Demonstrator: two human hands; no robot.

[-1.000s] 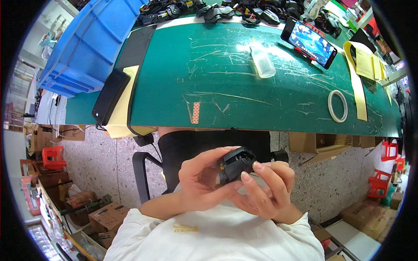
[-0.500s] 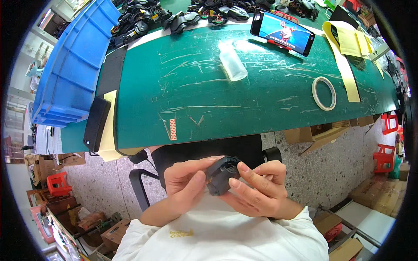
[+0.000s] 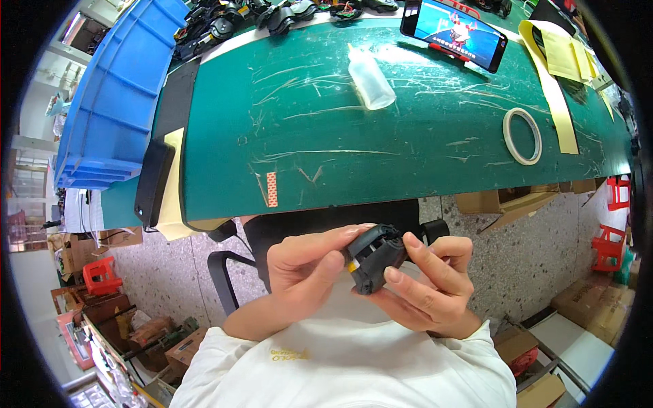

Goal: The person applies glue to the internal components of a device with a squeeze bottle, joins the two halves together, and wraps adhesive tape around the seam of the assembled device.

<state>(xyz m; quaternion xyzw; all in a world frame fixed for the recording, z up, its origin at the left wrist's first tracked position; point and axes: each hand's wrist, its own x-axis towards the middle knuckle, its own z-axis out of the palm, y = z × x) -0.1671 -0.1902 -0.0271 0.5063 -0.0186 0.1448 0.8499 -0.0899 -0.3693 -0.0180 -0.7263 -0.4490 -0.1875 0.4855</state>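
A: Holding a small black moulded-plastic housing with a yellow strip on one edge (image 3: 373, 262), both hands are working over the lap, below the near edge of the green cutting mat (image 3: 408, 136). Handling call?

B: Looking light and rigid, likely a hard shell, smooth enough to be slipping a bit. Judging it small enough for fingertip pinching; the outer edges and corners are looking like the best places to be gripping, not the open inside where parts may be fragile.

A: Left hand (image 3: 303, 268)?

B: It is wrapping the piece from the left, index finger lying along the top, thumb pressing on the front face near the yellow strip. Fingers narrow, closed on the housing.

A: Right hand (image 3: 425, 282)?

B: It is cupping from the right and beneath, index fingertip on the top right corner, thumb pinching the lower front edge. Also narrow, clamped on the same piece. Both wrists are bending inward, forearms coming up from the white shirt.

A: Anything else nearby?

B: Well apart on the mat: a clear plastic squeeze bottle (image 3: 371, 81), a ring of pale tape (image 3: 522, 136), a propped phone with a lit screen (image 3: 454, 34), and a blue plastic bin (image 3: 112, 102) at the left.
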